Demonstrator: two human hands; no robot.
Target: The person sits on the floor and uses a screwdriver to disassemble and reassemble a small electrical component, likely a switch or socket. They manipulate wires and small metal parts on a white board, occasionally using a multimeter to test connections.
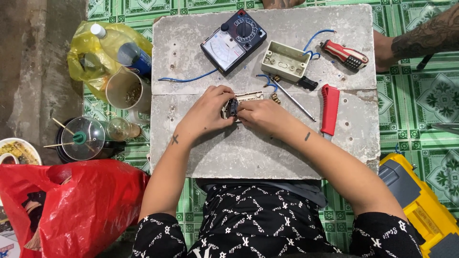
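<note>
Left hand (206,111) and right hand (260,114) pinching small switch module (231,108) together over concrete slab (239,148); best bracing wrists on slab, keeping grip steady, screwdriver (293,99) lying near.

one head-worn view looks straight down, fairly near, on a grey slab (260,153) over green tiled floor (420,95).

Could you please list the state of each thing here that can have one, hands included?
left hand: closed on the switch plate.
right hand: closed on the same plate.
switch plate: held just above the slab, between both hands.
junction box: open, empty, blue wire beside it.
analog meter: lying face up.
red-handled screwdriver: lying flat, untouched.
red bag: open.
</note>
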